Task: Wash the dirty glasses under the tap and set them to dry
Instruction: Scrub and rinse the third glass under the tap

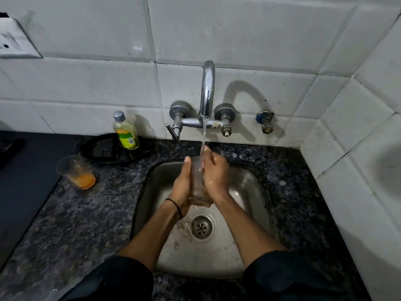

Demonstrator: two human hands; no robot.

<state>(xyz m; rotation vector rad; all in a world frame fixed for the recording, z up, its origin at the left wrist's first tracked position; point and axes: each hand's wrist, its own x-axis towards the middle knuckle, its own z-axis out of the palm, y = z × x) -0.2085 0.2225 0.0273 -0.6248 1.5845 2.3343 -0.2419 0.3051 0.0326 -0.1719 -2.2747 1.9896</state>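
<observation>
A clear glass (197, 181) stands upright between both my hands over the steel sink (249, 192). My left hand (183, 187) wraps its left side and base. My right hand (214, 172) presses against its right side, fingers at the rim. Water runs from the chrome tap (207, 90) in a thin stream onto the rim and my right fingers. A second glass (74, 171) with orange residue at the bottom stands on the dark granite counter (97, 213) to the left, untouched.
A bottle of yellow dish liquid (125, 131) stands on a black round tray (104, 149) behind the dirty glass. The sink drain (201, 226) lies below my hands. Tiled walls close the back and right. A wall socket (13, 40) is at upper left.
</observation>
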